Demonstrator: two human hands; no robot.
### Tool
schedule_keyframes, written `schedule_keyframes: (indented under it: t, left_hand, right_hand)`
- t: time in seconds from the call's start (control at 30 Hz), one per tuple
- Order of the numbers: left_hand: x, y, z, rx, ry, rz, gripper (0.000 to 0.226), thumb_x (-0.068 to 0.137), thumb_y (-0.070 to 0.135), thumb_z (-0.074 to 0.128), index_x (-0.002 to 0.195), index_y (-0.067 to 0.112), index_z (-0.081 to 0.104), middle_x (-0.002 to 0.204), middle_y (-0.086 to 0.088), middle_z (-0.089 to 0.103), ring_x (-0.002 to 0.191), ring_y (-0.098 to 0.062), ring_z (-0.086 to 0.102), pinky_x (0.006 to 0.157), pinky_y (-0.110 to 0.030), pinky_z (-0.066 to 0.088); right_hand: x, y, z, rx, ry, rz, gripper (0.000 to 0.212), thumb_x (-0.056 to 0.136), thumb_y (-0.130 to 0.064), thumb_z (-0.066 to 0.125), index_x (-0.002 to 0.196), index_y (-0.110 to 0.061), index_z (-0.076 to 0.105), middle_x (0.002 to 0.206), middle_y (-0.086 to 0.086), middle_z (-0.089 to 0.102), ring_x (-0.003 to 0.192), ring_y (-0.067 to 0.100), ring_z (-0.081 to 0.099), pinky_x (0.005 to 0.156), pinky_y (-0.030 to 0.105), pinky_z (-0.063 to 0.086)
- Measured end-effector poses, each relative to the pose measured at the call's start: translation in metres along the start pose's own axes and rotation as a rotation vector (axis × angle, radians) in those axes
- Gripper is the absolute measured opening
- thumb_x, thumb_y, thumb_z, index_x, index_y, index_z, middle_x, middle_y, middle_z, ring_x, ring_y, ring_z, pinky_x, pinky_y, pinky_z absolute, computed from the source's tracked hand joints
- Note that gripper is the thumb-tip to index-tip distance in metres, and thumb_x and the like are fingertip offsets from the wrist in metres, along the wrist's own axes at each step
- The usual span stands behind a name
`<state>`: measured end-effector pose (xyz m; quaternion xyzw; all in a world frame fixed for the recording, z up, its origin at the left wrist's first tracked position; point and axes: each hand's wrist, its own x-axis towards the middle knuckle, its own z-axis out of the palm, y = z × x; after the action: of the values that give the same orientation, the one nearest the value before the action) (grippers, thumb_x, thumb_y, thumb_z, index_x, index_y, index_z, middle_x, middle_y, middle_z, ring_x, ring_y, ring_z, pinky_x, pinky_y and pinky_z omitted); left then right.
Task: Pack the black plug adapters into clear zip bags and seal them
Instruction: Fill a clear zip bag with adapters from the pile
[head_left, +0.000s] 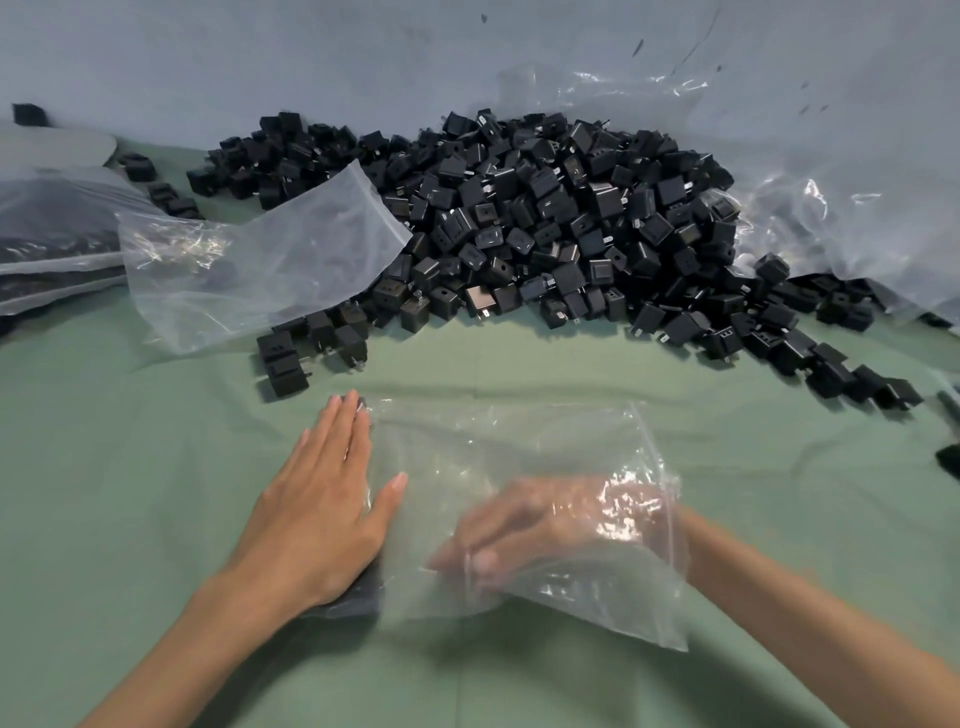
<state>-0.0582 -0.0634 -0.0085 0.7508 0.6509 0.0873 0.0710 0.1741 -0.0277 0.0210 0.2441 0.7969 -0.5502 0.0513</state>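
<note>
Pressing the left hand (322, 499) flat, fingers straight, against the left edge of a clear zip bag (519, 447) lying on the green tabletop (130, 441); reaching the right hand (535, 525) inside that bag, blurred behind the plastic, grip impossible to tell. Under the left palm, something dark (358, 592), unclear what. Beyond the bag, across a strip of open cloth, a big heap of black plug adapters (545, 223) against the grey wall (260, 62), spilling toward the right edge. Over the heap's left flank, another empty bag (270, 260); at far left, filled bags (52, 228); behind right, crumpled clear sheeting (831, 197). Open cloth left of the hands and along the near edge
</note>
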Motion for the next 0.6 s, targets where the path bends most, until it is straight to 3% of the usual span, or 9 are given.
schedule_keyframes:
  t: [0.07, 0.1, 0.17, 0.23, 0.27, 0.3, 0.4, 0.47, 0.6]
  left_hand:
    - [-0.001, 0.0, 0.0, 0.005, 0.002, -0.007, 0.079, 0.088, 0.06, 0.006, 0.149, 0.014, -0.016, 0.15, 0.009, -0.032, 0.136, -0.002, -0.034, 0.11, -0.021, -0.018]
    - [-0.001, 0.001, 0.0, -0.002, 0.002, -0.009, 0.078, 0.091, 0.059, 0.01, 0.149, 0.014, -0.016, 0.151, 0.008, -0.032, 0.136, -0.002, -0.033, 0.111, -0.022, -0.017]
    - [-0.001, 0.001, -0.001, 0.014, -0.006, -0.004, 0.077, 0.092, 0.058, 0.013, 0.147, 0.014, -0.02, 0.15, 0.007, -0.034, 0.135, -0.003, -0.035, 0.11, -0.022, -0.018]
    - [-0.001, 0.001, -0.001, 0.028, -0.014, -0.006, 0.077, 0.091, 0.059, 0.011, 0.143, 0.016, -0.025, 0.148, 0.007, -0.037, 0.133, -0.002, -0.039, 0.108, -0.021, -0.02]
    - [-0.001, 0.001, -0.001, 0.03, -0.019, -0.01, 0.076, 0.09, 0.06, 0.009, 0.142, 0.017, -0.027, 0.148, 0.008, -0.038, 0.131, -0.001, -0.04, 0.108, -0.021, -0.02]
    - [-0.001, 0.001, -0.001, 0.032, -0.023, -0.011, 0.076, 0.089, 0.06, 0.008, 0.141, 0.019, -0.029, 0.148, 0.008, -0.039, 0.13, -0.001, -0.042, 0.107, -0.021, -0.02]
    - [-0.001, 0.0, 0.0, 0.031, -0.028, -0.01, 0.077, 0.087, 0.062, 0.005, 0.14, 0.019, -0.031, 0.147, 0.009, -0.042, 0.128, 0.001, -0.044, 0.106, -0.02, -0.022]
    - [-0.001, 0.0, 0.0, 0.031, -0.025, -0.01, 0.076, 0.087, 0.062, 0.003, 0.139, 0.02, -0.033, 0.146, 0.01, -0.043, 0.127, 0.002, -0.045, 0.105, -0.02, -0.024]
    - [-0.002, -0.001, 0.001, 0.038, -0.018, -0.008, 0.076, 0.089, 0.062, 0.006, 0.139, 0.021, -0.033, 0.147, 0.01, -0.042, 0.126, 0.002, -0.046, 0.102, -0.018, -0.026]
  right_hand:
    - [-0.045, 0.005, -0.034, 0.003, -0.03, 0.091, 0.022, 0.096, -0.016, 0.054, 0.109, -0.022, 0.07, 0.093, -0.028, 0.068, 0.089, -0.007, 0.064, 0.08, 0.014, 0.048]
    - [-0.069, 0.006, -0.055, -0.009, 0.056, 0.181, 0.023, 0.094, -0.01, 0.056, 0.099, -0.025, 0.072, 0.088, -0.022, 0.071, 0.084, -0.004, 0.066, 0.075, 0.016, 0.052]
    - [-0.104, 0.01, -0.095, -0.122, 0.406, 0.386, 0.019, 0.09, -0.016, 0.064, 0.082, -0.028, 0.076, 0.076, -0.008, 0.073, 0.066, 0.003, 0.065, 0.059, 0.018, 0.051]
    - [-0.101, 0.021, -0.13, -0.297, 0.883, 0.465, 0.01, 0.087, -0.023, 0.067, 0.084, -0.019, 0.075, 0.069, -0.004, 0.071, 0.052, 0.003, 0.058, 0.044, 0.016, 0.044]
    - [-0.083, 0.026, -0.142, -0.352, 1.08, 0.438, 0.01, 0.089, -0.019, 0.065, 0.093, -0.016, 0.074, 0.076, -0.003, 0.072, 0.058, 0.007, 0.062, 0.047, 0.017, 0.048]
    - [-0.061, 0.029, -0.149, -0.405, 1.15, 0.416, 0.016, 0.09, -0.016, 0.062, 0.103, -0.017, 0.072, 0.088, 0.0, 0.073, 0.071, 0.014, 0.067, 0.057, 0.019, 0.053]
    - [0.004, 0.04, -0.155, -0.763, 0.858, 0.596, 0.041, 0.092, -0.035, 0.06, 0.13, -0.021, 0.058, 0.124, 0.01, 0.059, 0.107, 0.032, 0.059, 0.087, 0.037, 0.049]
    - [0.031, 0.05, -0.154, -0.961, 0.866, 0.748, 0.044, 0.093, -0.042, 0.057, 0.124, -0.011, 0.058, 0.121, 0.017, 0.05, 0.102, 0.038, 0.057, 0.08, 0.041, 0.045]
    - [0.046, 0.065, -0.147, -1.038, 0.978, 0.767, 0.021, 0.095, -0.022, 0.057, 0.106, -0.004, 0.056, 0.124, 0.019, 0.04, 0.074, 0.032, 0.055, 0.061, 0.035, 0.035]
